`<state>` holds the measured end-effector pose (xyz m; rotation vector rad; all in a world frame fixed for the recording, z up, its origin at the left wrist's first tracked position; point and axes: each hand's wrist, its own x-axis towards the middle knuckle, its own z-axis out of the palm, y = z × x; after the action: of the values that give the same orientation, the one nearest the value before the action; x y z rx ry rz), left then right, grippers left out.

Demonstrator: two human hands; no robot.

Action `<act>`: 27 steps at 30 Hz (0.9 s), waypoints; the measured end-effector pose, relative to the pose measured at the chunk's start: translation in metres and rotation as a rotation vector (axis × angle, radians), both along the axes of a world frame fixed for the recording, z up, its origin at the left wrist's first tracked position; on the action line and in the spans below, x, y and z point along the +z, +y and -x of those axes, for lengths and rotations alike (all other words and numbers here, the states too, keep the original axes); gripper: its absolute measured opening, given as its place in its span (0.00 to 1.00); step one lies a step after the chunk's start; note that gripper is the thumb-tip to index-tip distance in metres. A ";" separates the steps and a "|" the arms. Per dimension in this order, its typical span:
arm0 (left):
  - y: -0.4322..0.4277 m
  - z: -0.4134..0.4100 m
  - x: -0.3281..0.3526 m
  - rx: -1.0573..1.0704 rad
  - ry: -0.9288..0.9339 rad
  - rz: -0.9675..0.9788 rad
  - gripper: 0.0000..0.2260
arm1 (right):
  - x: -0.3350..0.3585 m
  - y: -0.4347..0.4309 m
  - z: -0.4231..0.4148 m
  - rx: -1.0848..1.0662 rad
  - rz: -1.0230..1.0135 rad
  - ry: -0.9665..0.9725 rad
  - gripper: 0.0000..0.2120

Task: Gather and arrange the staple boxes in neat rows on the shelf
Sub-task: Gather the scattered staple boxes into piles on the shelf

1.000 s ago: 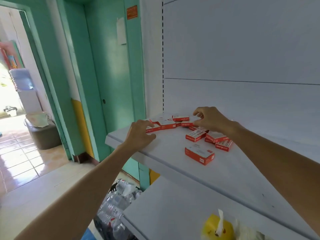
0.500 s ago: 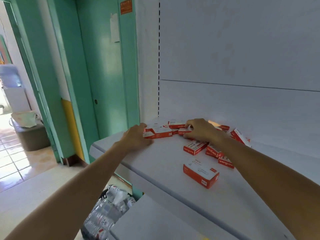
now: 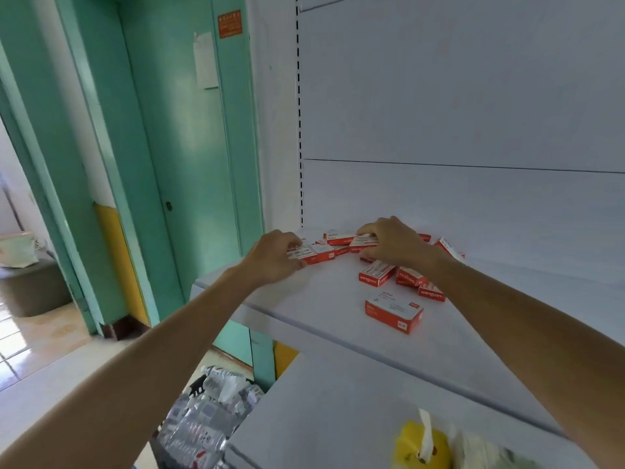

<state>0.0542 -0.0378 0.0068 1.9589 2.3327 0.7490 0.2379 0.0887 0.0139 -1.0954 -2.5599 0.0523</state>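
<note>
While both our arms reach over the white shelf [image 3: 304,309], our left grip [image 3: 274,257] is curled round the near end of one red-and-white staple box [image 3: 318,253] by the shelf's left end, fingers on top and thumb against its front edge. Our right grip [image 3: 394,243] bends over a second box [image 3: 363,241] just beside the first, toward the back panel, and holds it with curled fingertips on the lid; the thumb is partly hidden underneath. Other boxes lie loose around these two. Three scattered boxes [image 3: 377,275] sit at odd angles under our right wrist, touching or nearly so, and a lone box [image 3: 394,311] lies flat nearer the front edge, well apart from the hands. One tilted box [image 3: 449,248] leans at the back, right of our right grip. None of it forms a row yet. Below, a lower shelf [image 3: 338,418] carries a yellow object [image 3: 436,445] with a white strip, and a wrapped pack of bottles [image 3: 209,411] stands on the floor beside a green door [image 3: 189,147]
</note>
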 end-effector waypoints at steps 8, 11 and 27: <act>-0.012 -0.081 0.004 -0.269 -0.035 -0.049 0.19 | 0.005 -0.047 -0.120 -0.265 0.040 0.140 0.18; -0.011 -0.128 0.000 -0.393 -0.053 -0.066 0.17 | -0.003 -0.065 -0.176 -0.391 0.021 0.158 0.18; -0.014 -0.438 -0.010 -0.903 -0.163 -0.003 0.16 | -0.012 -0.193 -0.493 -0.934 0.099 0.074 0.21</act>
<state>0.4924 -0.0520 -0.0027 2.4671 1.1228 0.7507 0.7310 -0.1044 0.0014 -2.1468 -1.7646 -0.0187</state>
